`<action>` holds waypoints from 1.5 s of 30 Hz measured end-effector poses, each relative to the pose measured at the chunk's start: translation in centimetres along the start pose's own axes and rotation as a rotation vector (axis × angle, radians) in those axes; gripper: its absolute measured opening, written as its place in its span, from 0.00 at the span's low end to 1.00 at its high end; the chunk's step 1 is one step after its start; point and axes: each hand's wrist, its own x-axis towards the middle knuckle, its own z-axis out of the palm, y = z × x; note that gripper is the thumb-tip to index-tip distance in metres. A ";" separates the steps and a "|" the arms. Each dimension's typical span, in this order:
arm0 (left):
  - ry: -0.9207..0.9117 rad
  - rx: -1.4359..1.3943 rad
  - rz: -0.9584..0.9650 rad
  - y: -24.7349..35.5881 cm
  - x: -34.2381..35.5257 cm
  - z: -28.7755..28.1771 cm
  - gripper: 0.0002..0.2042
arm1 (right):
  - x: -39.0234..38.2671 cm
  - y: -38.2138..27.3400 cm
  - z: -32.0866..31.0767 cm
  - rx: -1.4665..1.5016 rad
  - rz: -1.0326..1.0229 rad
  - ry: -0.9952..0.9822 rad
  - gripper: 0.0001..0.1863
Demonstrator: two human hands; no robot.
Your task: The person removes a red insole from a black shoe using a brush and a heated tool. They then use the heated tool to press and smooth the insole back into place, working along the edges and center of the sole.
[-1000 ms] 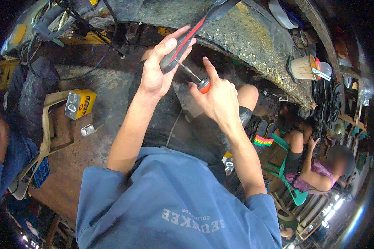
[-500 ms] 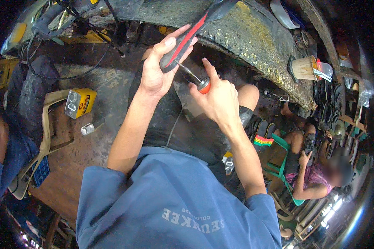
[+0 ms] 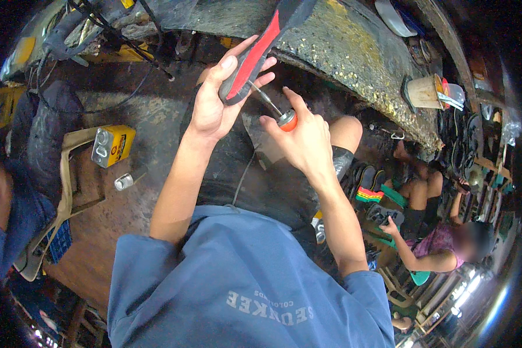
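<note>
My left hand [image 3: 214, 101] grips a black shoe sole with a red stripe [image 3: 251, 61] in the upper middle of the view, its far end reaching toward the top edge. My right hand [image 3: 301, 136] is closed on a slim-shafted tool with an orange handle [image 3: 287, 120]. The tool's metal shaft meets the near end of the sole, where its tip is hidden.
A worn bench [image 3: 354, 64] spans the top, holding a stained tub [image 3: 423, 93]. Cables [image 3: 93, 14] hang top left. A yellow can [image 3: 113, 146] and jar [image 3: 123, 182] lie left. Co-workers sit at left [image 3: 11, 209] and right [image 3: 435, 255], near stacked sandals [image 3: 368, 182].
My left hand and the sole have shifted slightly leftward, the red stripe turned more into view. The tool followed slightly. The co-worker at right lowered a hand with a dark item in it.
</note>
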 end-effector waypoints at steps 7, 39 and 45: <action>-0.059 -0.023 -0.134 -0.1 -0.2 -0.9 0.37 | -1.2 1.5 0.5 0.195 -0.046 0.040 0.45; 0.059 0.448 0.485 -4.7 -1.7 1.6 0.49 | -5.5 -0.3 -0.8 0.261 0.139 -0.008 0.36; 0.034 0.541 0.493 -4.3 -2.0 1.7 0.50 | -4.9 -1.2 -1.4 0.234 0.162 -0.029 0.38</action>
